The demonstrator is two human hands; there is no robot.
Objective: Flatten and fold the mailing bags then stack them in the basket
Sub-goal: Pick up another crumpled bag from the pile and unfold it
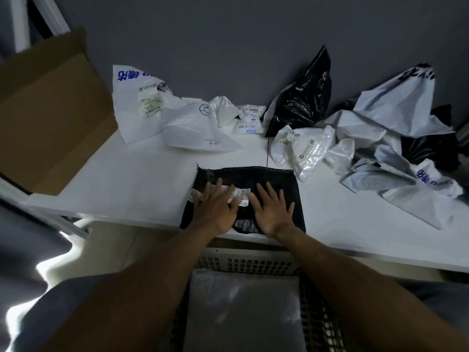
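black mailing bag (243, 179): lies flat at the near edge of the white table (127, 189), its near end reaching the table's rim, a white label (239, 195) on top
left hand (215, 207): fingers spread, palm down, pressing the bag and part of the label
right hand (272, 209): fingers spread, palm down on the bag beside the label
basket (253, 262): below the table edge, a grey folded bag (243, 308) inside
loose bags (396, 138): crumpled along the wall, white and black
cardboard box (50, 110): open, at the left
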